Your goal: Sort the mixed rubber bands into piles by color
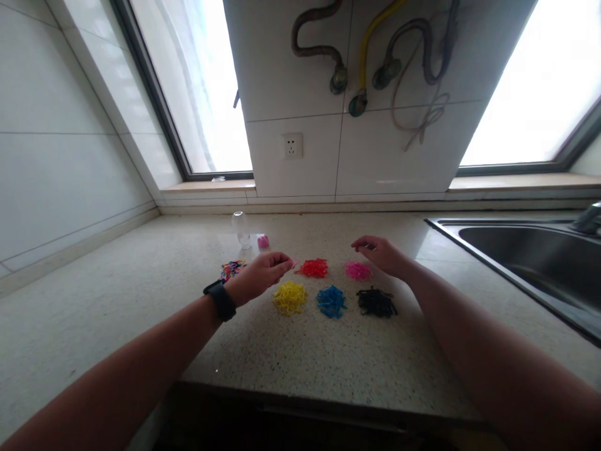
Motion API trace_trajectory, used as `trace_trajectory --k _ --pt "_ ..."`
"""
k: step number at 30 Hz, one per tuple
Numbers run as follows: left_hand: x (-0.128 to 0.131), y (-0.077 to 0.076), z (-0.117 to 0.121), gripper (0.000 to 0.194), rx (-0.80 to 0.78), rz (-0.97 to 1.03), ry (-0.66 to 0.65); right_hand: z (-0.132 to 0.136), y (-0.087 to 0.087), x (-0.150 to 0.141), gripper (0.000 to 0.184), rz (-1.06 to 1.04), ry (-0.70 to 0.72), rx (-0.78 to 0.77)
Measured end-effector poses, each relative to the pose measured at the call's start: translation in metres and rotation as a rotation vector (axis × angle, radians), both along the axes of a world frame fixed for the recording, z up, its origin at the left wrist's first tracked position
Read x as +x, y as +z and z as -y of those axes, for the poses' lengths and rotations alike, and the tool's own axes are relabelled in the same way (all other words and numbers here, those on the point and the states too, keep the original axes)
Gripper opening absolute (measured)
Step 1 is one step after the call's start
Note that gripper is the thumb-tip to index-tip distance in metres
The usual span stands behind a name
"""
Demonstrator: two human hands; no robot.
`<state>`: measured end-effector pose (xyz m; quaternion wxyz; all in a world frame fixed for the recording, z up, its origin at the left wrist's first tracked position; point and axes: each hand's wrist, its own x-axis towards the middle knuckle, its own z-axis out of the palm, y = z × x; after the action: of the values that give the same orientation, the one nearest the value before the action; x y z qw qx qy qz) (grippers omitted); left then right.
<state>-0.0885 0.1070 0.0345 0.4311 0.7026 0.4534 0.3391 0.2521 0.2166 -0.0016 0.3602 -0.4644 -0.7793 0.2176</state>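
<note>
My left hand point(268, 269), with a dark watch on the wrist, pinches a small pink rubber band point(293, 264) between thumb and fingertips. It hovers above the yellow pile of bands point(290, 298), left of the red pile point(313, 268). My right hand point(378, 252) hangs over the pink pile point(358, 270), fingers slightly bent and apart from the thumb, with nothing visible in them. Blue point(331, 302) and black point(377, 302) piles lie nearer me. A mixed-colour pile point(231, 269) is partly hidden behind my left hand.
A clear bottle point(241, 230) stands at the back left of the speckled counter point(300, 363), beside a pink cap point(263, 242). A steel sink point(521, 263) is set in at the right. Hoses and a wall socket point(293, 146) are on the tiled wall.
</note>
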Motion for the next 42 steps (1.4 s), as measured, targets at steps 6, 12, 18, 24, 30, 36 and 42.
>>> trace_trajectory --k 6,12,18,24,30,36,42 --pt "0.021 -0.006 0.018 0.037 -0.084 0.061 -0.086 0.059 0.034 -0.049 0.026 -0.046 0.212 -0.032" --pt "0.028 -0.006 0.028 0.040 -0.087 0.058 -0.123 0.095 0.050 -0.078 0.025 -0.025 0.416 -0.048" --pt "0.028 -0.007 0.030 0.040 -0.043 0.014 -0.152 0.099 0.052 -0.079 0.020 0.012 0.476 -0.029" --pt "0.027 -0.009 0.028 0.039 -0.036 0.017 -0.133 0.091 0.058 -0.065 0.022 -0.040 0.386 -0.061" --pt "0.027 -0.004 0.031 0.035 0.019 -0.051 -0.116 0.050 0.043 -0.025 0.025 -0.032 0.208 -0.099" --pt "0.029 -0.001 0.034 0.034 0.015 -0.070 -0.095 0.022 0.024 0.012 0.022 0.217 0.098 -0.092" --pt "0.028 -0.003 0.033 0.030 -0.005 -0.020 -0.103 0.024 0.023 0.014 0.021 0.320 0.120 -0.127"
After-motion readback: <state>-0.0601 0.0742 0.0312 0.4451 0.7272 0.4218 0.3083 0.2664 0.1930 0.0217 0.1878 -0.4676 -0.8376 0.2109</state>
